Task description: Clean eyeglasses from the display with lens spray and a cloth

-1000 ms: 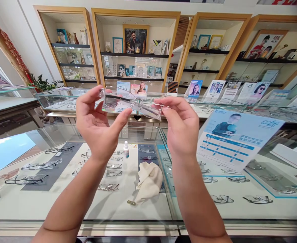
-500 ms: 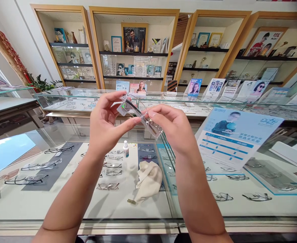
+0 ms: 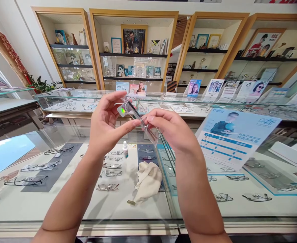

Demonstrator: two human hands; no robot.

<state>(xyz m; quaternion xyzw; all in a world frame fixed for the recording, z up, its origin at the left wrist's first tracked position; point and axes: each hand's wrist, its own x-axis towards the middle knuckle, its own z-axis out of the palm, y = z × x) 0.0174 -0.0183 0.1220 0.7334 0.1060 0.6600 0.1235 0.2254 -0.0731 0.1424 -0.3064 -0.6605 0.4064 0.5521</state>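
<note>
A pair of eyeglasses [image 3: 152,134] is held up in the air between my two hands, tilted down to the right. My left hand [image 3: 108,123] grips it, thumb under the middle and fingers at the upper left end. A clear lens with a shiny sticker [image 3: 123,110] shows near those fingers. My right hand [image 3: 172,130] pinches the frame near its middle, with thumb and forefinger together. Below, on the glass counter, lie a crumpled cream cloth [image 3: 148,180] and a small white bottle [image 3: 125,149], which stands upright.
Several eyeglasses [image 3: 108,187] lie in rows within the glass display counter [image 3: 87,221]. A blue and white sign [image 3: 236,140] stands at the right. Further back is another glass counter [image 3: 70,106] with small posters, and wooden display cabinets [image 3: 133,13] line the wall.
The eyeglasses have turned slightly, their right end dipping lower and the stickered lens facing me more. My right hand has shifted slightly down; the left has barely moved.
</note>
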